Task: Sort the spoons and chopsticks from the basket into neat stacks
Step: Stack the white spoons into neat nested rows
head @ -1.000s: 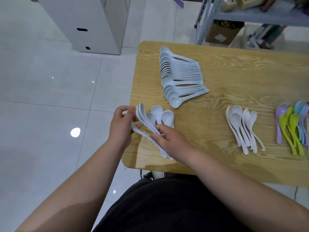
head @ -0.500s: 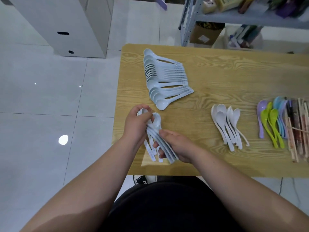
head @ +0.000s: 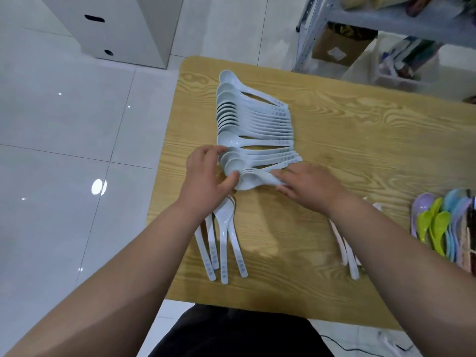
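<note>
A long row of pale blue soup spoons (head: 253,124) lies on the wooden table (head: 360,140), bowls to the left, handles to the right. At its near end sits a small nested stack of pale blue spoons (head: 253,179). My left hand (head: 206,176) touches the stack's bowls with thumb and fingers. My right hand (head: 309,185) is closed on the stack's handles. Three loose pale blue spoons (head: 224,238) lie below my left hand, handles toward me. White spoons (head: 347,248) lie partly hidden under my right forearm.
Coloured spoons (head: 438,222) in purple, green and blue lie at the right edge, with chopsticks (head: 471,243) beside them. A white cabinet (head: 116,29) stands on the tiled floor at the far left. A metal shelf (head: 386,19) with boxes stands behind the table.
Both hands carried the nested stack from the table's near left edge up to the near end of the long row. Three spoons stayed behind on the table.
</note>
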### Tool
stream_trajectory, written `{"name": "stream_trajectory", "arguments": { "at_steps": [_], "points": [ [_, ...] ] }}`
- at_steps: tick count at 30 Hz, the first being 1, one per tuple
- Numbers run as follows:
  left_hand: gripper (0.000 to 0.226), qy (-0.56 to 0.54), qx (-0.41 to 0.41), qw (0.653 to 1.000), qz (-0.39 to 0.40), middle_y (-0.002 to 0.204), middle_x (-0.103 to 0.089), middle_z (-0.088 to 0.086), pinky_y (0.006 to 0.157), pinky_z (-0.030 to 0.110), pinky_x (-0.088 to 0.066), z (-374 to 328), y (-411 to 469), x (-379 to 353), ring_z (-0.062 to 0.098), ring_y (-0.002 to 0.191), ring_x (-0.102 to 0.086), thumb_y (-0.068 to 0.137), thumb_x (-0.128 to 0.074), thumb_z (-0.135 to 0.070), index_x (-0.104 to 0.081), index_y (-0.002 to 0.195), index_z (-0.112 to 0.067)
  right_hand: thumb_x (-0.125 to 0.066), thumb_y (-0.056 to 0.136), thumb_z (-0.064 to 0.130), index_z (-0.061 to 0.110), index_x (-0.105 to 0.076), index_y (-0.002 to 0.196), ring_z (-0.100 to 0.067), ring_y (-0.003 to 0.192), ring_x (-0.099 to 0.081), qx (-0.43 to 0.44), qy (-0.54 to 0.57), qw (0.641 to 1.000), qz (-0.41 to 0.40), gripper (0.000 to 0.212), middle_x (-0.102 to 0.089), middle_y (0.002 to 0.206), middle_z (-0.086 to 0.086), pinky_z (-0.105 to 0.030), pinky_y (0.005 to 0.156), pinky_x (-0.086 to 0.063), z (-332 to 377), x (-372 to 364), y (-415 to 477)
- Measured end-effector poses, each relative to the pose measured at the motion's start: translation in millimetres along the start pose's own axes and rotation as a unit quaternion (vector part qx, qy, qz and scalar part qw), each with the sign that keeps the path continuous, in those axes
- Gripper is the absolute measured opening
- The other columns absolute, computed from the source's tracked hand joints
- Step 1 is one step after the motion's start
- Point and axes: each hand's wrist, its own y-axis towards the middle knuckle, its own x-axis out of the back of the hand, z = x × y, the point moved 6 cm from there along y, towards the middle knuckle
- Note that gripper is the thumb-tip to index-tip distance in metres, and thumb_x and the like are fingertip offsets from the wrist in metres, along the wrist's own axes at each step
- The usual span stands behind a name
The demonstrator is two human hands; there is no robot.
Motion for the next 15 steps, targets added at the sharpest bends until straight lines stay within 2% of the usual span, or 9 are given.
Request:
{"name": "stream_trajectory", "arguments": {
  "at_steps": [1,3,6,9,15],
  "points": [
    [0.068,0.035,-0.035,0.999,0.004,0.139,-0.045,0.008,0.111,0.033,-0.029,-3,-1,-5,0.025,0.132,-0.036,0.081,-0.066,-0.051,-0.052,0.138,-0.015,-0.051,0.095,0.042,0.017,-0.069,0.124,-0.034,0.084,-0.067,0.017,-0.022,0.999,-0.027,0.043,-0.069,0.094,-0.008,-0.041,0.070,-0.053,-2,-1,3],
    [0.090,0.115,-0.103,0.988,0.012,0.148,-0.038,0.016,0.117,0.042,-0.026,-7,-1,-21,0.032,0.141,-0.029,0.076,-0.063,-0.063,-0.045,0.145,-0.008,-0.047,0.094,0.043,0.019,-0.070,0.123,-0.030,0.084,-0.066,0.044,-0.043,0.996,-0.072,0.044,-0.068,0.092,-0.003,-0.037,0.073,-0.048,-2,-5,8],
    [0.108,0.230,-0.127,0.962,0.075,0.161,-0.023,0.020,0.120,0.058,-0.022,-5,2,-50,0.042,0.150,-0.012,0.075,-0.059,-0.072,-0.028,0.155,-0.007,-0.047,0.096,0.040,0.022,-0.067,0.129,-0.028,0.089,-0.062,0.056,-0.029,0.992,-0.109,0.043,-0.064,0.095,-0.002,-0.038,0.078,-0.039,1,-11,13],
    [0.105,0.274,-0.123,0.949,0.094,0.165,-0.016,0.018,0.119,0.060,-0.021,-6,9,-60,0.040,0.153,-0.006,0.080,-0.066,-0.065,-0.022,0.157,-0.009,-0.052,0.095,0.037,0.023,-0.066,0.131,-0.029,0.090,-0.059,0.040,0.008,0.989,-0.140,0.041,-0.060,0.097,-0.005,-0.042,0.080,-0.044,3,-14,17],
    [0.085,0.343,-0.152,0.920,0.117,0.167,-0.010,0.014,0.122,0.056,-0.006,-15,22,-62,0.039,0.153,0.001,0.092,-0.054,-0.056,-0.023,0.157,-0.012,-0.057,0.095,0.035,0.023,-0.067,0.130,-0.026,0.091,-0.054,0.043,0.030,0.986,-0.156,0.038,-0.058,0.096,-0.004,-0.041,0.080,-0.043,3,-18,20]
  ]
}}
